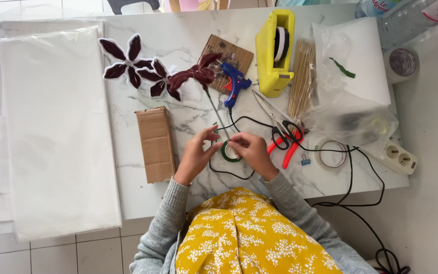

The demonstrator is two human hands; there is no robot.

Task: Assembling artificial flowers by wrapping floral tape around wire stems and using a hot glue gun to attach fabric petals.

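Right now the left hand (197,155) pinches the thin stick (218,114) of a dark red paper flower (197,76) to keep it steady, while the right hand (252,151) grips the green tape roll (230,151) close by on the white table (188,35).

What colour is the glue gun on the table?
Blue, with an orange trigger; the glue gun shows best in the head view.
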